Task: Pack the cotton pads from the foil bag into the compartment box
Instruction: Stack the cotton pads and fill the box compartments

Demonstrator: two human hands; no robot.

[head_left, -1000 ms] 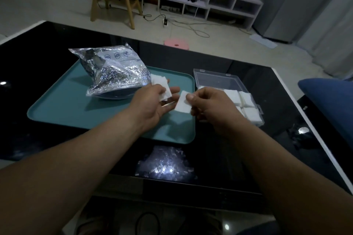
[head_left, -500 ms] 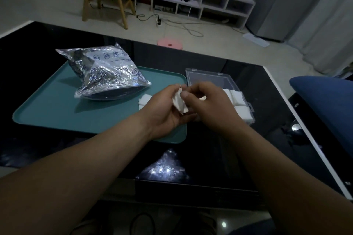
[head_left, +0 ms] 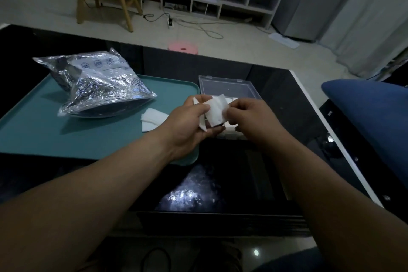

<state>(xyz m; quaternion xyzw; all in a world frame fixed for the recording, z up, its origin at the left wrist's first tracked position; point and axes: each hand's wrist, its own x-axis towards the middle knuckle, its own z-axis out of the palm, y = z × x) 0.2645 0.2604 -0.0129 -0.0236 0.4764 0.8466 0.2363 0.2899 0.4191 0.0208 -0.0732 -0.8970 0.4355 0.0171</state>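
Black glossy table [head_left: 287, 117]: crinkled silver foil bag [head_left: 99, 86] lies left on teal plastic tray [head_left: 33, 134]. Left hand [head_left: 187, 123] and right hand [head_left: 254, 117] both pinch white square cotton pads [head_left: 217, 110], held just over clear plastic compartment box [head_left: 225, 86]; right hand nearer it.

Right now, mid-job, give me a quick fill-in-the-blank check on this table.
1. The foil bag lies on a ____ tray.
2. The left hand and right hand both pinch white cotton ____.
3. The compartment box sits to the ____ of the tray.
Missing: teal; pads; right.
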